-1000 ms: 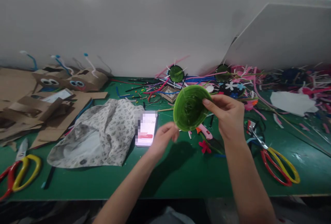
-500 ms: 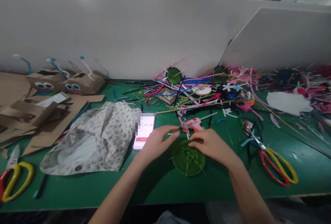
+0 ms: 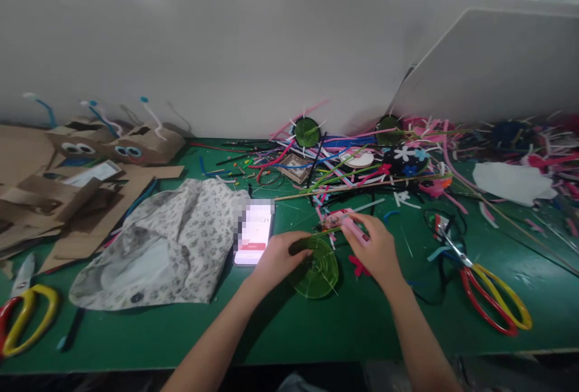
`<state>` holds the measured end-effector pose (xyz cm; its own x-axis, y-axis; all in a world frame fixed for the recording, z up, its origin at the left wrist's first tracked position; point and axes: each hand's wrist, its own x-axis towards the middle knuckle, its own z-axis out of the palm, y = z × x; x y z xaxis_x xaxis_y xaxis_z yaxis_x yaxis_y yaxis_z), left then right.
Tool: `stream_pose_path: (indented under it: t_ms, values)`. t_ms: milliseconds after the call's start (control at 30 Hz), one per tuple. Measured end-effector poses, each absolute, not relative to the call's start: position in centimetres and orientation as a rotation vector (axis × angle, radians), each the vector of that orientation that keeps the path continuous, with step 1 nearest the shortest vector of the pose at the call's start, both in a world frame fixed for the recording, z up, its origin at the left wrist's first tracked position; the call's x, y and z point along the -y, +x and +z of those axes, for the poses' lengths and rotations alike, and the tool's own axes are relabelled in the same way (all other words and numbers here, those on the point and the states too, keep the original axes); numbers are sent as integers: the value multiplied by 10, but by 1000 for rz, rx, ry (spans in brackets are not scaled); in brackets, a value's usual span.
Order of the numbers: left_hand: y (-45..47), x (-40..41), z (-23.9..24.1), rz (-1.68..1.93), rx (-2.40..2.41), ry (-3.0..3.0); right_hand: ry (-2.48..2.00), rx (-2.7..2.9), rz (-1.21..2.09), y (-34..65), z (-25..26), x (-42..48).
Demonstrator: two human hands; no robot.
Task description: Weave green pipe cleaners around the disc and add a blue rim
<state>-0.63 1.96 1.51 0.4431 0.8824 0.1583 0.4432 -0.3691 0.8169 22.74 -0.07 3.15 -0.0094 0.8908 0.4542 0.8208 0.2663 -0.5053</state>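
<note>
Lowered: your green basket [image 3: 316, 271] now lies on the counter [image 3: 316, 325] | left hand [image 3: 275, 256] grips its rim | right hand [image 3: 377, 250] closed on pink glue gun [image 3: 339, 219].

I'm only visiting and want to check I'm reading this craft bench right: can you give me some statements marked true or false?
The left hand touches the green woven disc lying on the table. True.
The right hand holds scissors. False: it grips a pink tool; the scissors lie farther right.
A phone lies beside the floral cloth. True.
The disc is lifted off the table. False: it lies on it.
</note>
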Motion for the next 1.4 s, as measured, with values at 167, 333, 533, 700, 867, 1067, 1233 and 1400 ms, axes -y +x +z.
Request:
stream_pose_path:
  t_ms: [167, 333, 533, 700, 867, 1067, 1233, 1400]
  values:
    - [-7, -20, 13, 778, -1138, 1986, -1729, 1871, 12, 242, 6, -4]
    - [-6, -18, 11, 793, -1206, 1959, -1845, 1874, -26, 233, -3, -6]
    - [-5, -18, 8, 792, -1270, 1951, -1837, 1740, -115, 247, -8, -3]
    - [-5, -18, 8, 809, -1258, 1951, -1762, 1734, -119, 248, -8, 1]
    - [-5, -17, 10, 814, -1245, 1943, -1741, 1750, -121, 242, -3, 2]
    - [-5, -17, 10, 815, -1231, 1940, -1707, 1768, -118, 239, 0, 4]
    - [-7, -17, 8, 809, -1205, 1962, -1703, 1775, -122, 239, 1, 5]
    - [-9, -18, 5, 798, -1167, 2016, -1699, 1778, -135, 239, 1, 5]
